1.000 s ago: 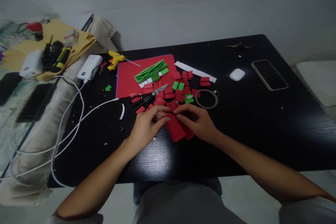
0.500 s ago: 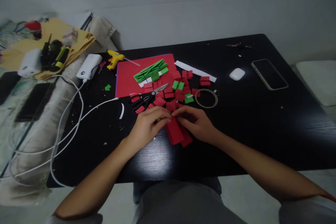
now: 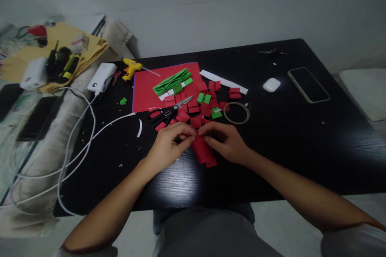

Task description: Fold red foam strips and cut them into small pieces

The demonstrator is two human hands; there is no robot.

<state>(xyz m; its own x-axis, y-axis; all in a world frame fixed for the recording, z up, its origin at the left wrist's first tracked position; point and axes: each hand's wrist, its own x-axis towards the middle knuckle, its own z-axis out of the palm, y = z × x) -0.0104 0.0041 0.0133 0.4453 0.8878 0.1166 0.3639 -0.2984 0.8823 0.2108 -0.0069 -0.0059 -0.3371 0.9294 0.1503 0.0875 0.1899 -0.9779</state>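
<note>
Both hands pinch the far end of folded red paper [image 3: 203, 151], whose layers hang toward me over the black table. My left hand [image 3: 172, 141] grips it from the left with thumb and forefinger, and my right hand [image 3: 226, 141] does so from the right; the fingertips nearly meet. Just beyond my hands lie several small folded red paper pieces [image 3: 196, 122], with a green folded piece [image 3: 216, 113] among them. Scissors with black handles [image 3: 170, 111] rest on the pieces, blades pointing right. A roll of tape [image 3: 237, 113] lies flat beyond my right hand.
Folded green paper [image 3: 173, 81] lies on a red sheet [image 3: 143, 92]. A yellow glue gun [image 3: 131, 68] and a white power bank [image 3: 102, 77] with cables are at left. A paper strip [image 3: 224, 81], white earphone case [image 3: 272, 84] and phone [image 3: 309, 84] lie at right.
The red paper's lower layers have drawn closer together, and its near end has shifted slightly left. Both hands keep their pinch in nearly the same place.
</note>
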